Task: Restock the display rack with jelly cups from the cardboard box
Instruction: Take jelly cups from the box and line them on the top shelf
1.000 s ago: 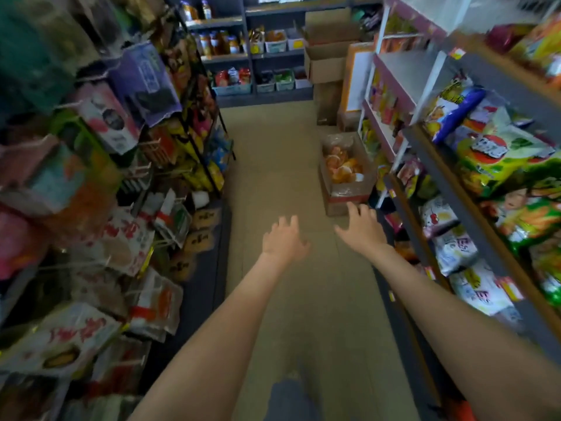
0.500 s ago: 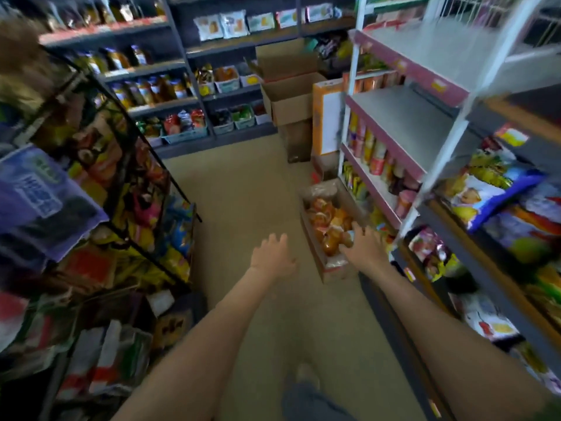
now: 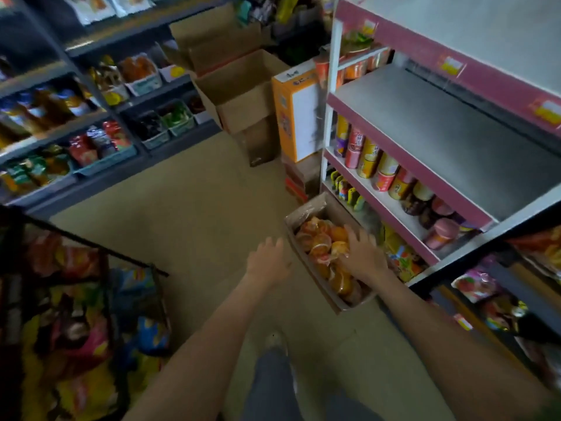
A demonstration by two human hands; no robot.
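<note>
Down on the floor [image 3: 197,208], the cardboard box [image 3: 352,305] lay ahead-right; the released right grip [image 3: 364,258] hovered over its jelly cups [image 3: 321,247], the released left grip [image 3: 267,264] just left.

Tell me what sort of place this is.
Probably a small grocery shop: dark shelves of packaged snacks, a pink-edged display rack with price labels, and an open cardboard box of jelly cups on the aisle floor.
</note>
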